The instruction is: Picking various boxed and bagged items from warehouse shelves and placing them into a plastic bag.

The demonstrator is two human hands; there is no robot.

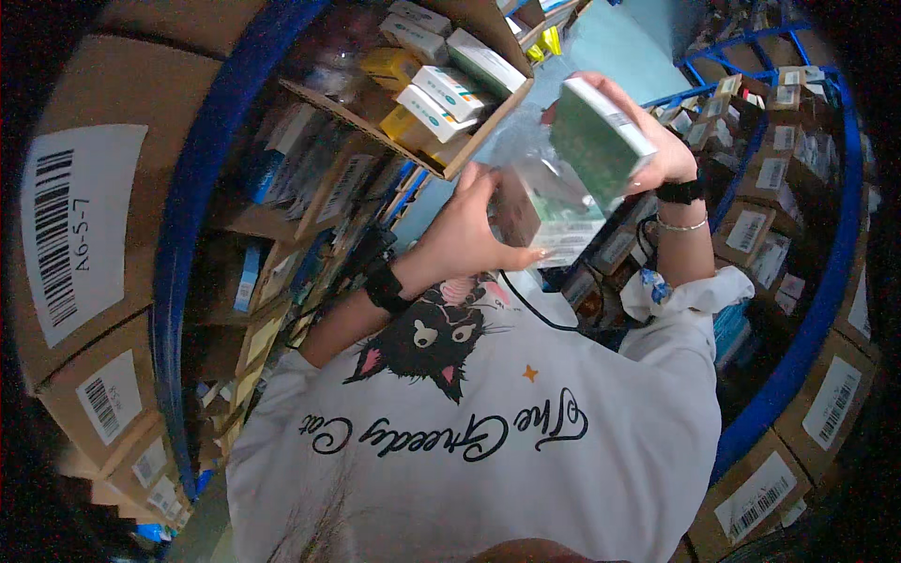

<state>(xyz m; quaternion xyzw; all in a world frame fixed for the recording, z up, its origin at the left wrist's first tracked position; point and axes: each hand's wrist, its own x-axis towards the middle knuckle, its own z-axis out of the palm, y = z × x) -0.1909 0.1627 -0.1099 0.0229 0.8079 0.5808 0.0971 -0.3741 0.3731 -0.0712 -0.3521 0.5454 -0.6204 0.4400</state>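
Green box point(598, 138), flat and rectangular with white edges and a matt patterned face, sits high in the person's right hand point(657, 150), raised in front of the chest and tilted. The fingers of that hand are clamped around its far end, thumb and fingers pressing opposite sides. Just below it, touching or nearly so, is a clear plastic bag point(549, 188), thin, crinkled and shiny, through which a second small box point(563, 225) with a white and green face shows. The left hand point(469, 230) grips the bag from the side, its fingers curled shut on the plastic and the box inside, with the thumb lying along the lower edge.

Both wrists wear black bands; the right wrist also carries a thin silver bracelet point(682, 225). The person wears a white shirt point(488, 441) printed with a black cartoon cat.

Beside the hands, to the left, a brown cardboard tray point(413, 127) juts out from the shelf, holding small white, yellow and teal cartons lying in rows. Blue metal shelf frames point(202, 178) curve around both sides, stacked with brown cardboard cartons point(84, 225) that bear white barcode labels.
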